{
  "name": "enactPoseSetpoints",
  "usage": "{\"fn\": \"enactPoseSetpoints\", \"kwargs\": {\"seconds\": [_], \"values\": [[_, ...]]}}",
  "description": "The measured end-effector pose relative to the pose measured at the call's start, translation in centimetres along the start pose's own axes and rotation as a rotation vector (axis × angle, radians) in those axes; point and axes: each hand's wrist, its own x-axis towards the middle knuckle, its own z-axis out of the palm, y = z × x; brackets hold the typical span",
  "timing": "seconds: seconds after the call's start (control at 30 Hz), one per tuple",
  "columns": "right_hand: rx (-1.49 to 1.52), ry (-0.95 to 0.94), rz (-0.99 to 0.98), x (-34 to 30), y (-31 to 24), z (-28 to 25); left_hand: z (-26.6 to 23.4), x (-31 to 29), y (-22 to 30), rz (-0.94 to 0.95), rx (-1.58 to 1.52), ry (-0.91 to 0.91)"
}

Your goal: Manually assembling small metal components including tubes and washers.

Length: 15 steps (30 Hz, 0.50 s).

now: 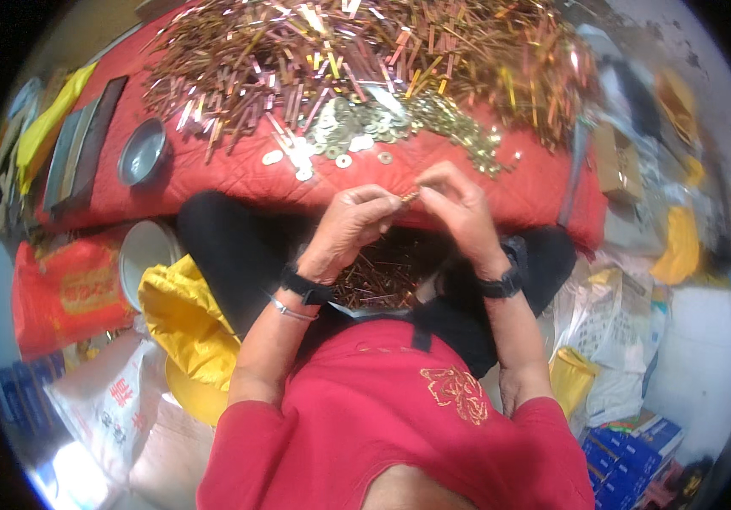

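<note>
Over my lap, my left hand [354, 223] pinches a small copper-coloured ridged rod [409, 197] between thumb and forefinger. My right hand [461, 214] has its thumb and fingertips closed at the rod's other end. Its exact kind is too small to make out. Just beyond my hands, flat round washers [344, 127] lie scattered on a red quilted cloth [238, 174]. Beside them is a heap of small brass-coloured pieces [461, 129]. Behind these spreads a big pile of shiny copper-coloured rods [297, 59]. More rods [378, 276] lie below my hands, between my legs.
A grey metal bowl [143, 153] and dark flat bars [85, 149] sit at the cloth's left. A white bucket [146, 255], a red bag [72, 289] and yellow cloth [187, 302] are at my left. At right are a cardboard box [619, 161] and blue boxes [629, 459].
</note>
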Motion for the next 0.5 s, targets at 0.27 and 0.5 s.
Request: {"fn": "enactPoseSetpoints", "kwargs": {"seconds": [0.27,0.5], "values": [[0.16,-0.021,0.006,2.1,-0.3,0.1,-0.1,0.5,0.9,0.042,-0.077,0.041],[-0.059,-0.226,-0.241,5.4,-0.8,-0.4,-1.7,0.9,2.7,-0.217,-0.49,0.023]]}}
